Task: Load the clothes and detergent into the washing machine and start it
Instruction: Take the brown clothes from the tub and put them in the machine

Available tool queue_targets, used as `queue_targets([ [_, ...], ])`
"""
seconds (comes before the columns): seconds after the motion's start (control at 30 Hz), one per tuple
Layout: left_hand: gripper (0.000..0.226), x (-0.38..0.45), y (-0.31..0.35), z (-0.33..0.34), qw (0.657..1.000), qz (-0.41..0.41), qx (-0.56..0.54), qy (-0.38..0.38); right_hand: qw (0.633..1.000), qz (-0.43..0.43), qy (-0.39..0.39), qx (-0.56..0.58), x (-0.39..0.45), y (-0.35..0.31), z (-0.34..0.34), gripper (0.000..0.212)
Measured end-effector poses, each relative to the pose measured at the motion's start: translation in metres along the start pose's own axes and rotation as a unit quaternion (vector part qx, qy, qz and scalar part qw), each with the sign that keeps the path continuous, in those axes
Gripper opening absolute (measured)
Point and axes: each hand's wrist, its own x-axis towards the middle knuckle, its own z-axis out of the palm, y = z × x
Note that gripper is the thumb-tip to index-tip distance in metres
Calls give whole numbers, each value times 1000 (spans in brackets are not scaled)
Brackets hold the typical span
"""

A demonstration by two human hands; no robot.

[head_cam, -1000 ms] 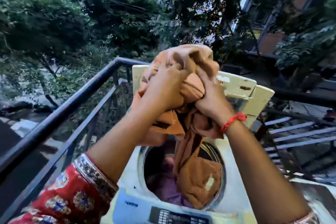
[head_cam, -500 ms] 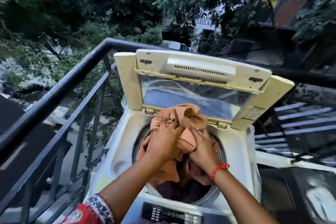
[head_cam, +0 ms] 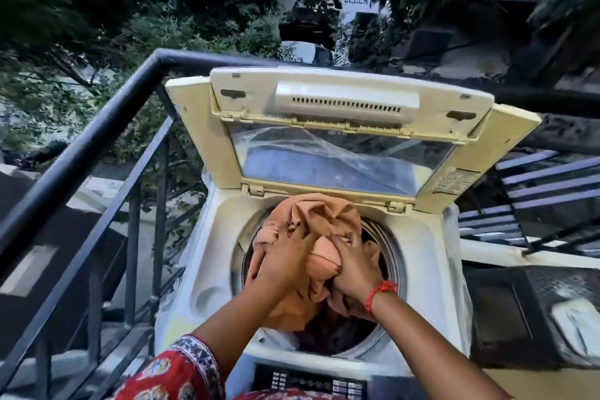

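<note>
Hands meet over the washing machine (head_cam: pixel 431 256) drum: your left hand (head_cam: pixel 285 266) and right hand (head_cam: pixel 354 273) both clutch the bunched orange cloth (head_cam: pixel 311 214), fingers curled.

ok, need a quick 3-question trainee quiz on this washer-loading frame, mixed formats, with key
1. True or false: the lid of the washing machine is down over the drum.
2. Multiple choice: what are the left hand and the right hand doing with the orange cloth?
A. Both grip it at the drum mouth
B. Only the left hand holds it
C. Neither touches it
3. Fill in: the red thread band sits on the ____ wrist.

Key
1. False: the lid stands open, tilted back.
2. A: both hands' fingers dig into the bunched cloth above the drum opening.
3. Right.
</note>
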Motion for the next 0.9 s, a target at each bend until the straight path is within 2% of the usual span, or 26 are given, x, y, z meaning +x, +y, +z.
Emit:
queue_targets([
  [0.13,85,7,-5,16,998,-28,-14,-61,999,-7,-28,-33,-1,3,6,70],
  [0.23,72,6,-3,19,995,-32,-28,-89,999,-12,-50,3,0,6,11,55],
  [0.33,66,2,-1,20,992,-31,-64,-105,998,-34,-43,-6,-3,7,10,52],
  [0.47,52,-9,2,17,994,-20,-75,-75,999,-34,-34,-21,-12,9,8,68],
  [0.67,46,-21,14,14,996,18,-79,-42,1000,-3,19,-3,-38,11,5,66],
  [0.8,59,-23,34,13,993,79,-86,-3,997,35,65,34,-61,23,-1,69],
  [0.9,57,-17,58,16,985,154,-73,22,990,72,106,54,-89,39,-9,67],
])
